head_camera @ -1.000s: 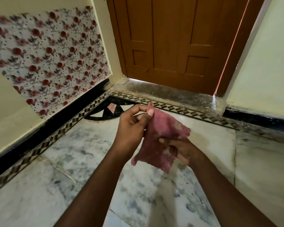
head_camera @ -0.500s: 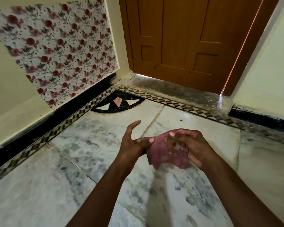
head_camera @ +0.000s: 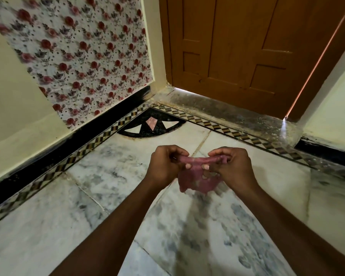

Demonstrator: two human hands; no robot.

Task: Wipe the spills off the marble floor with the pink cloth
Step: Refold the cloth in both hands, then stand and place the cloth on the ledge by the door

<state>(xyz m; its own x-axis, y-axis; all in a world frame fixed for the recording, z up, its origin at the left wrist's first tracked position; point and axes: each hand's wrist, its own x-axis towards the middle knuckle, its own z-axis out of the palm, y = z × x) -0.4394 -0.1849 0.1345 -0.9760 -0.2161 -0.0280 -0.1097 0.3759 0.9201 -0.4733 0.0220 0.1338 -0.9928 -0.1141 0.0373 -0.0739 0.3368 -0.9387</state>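
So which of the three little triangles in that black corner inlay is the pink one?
The middle triangle in the black corner inlay; the two triangles flanking it are white.

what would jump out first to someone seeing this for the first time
Two hands, left hand and right hand, pinch a crumpled pink cloth stretched between them at centre, above the grey-veined white marble floor. Behind, a rose-patterned floral wall sheet fills the upper left, beside a brown wooden panelled door.

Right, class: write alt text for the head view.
Two hands, left hand and right hand, hold a pink cloth stretched between them above the marble floor, in a corner by a wooden door and floral wall covering.
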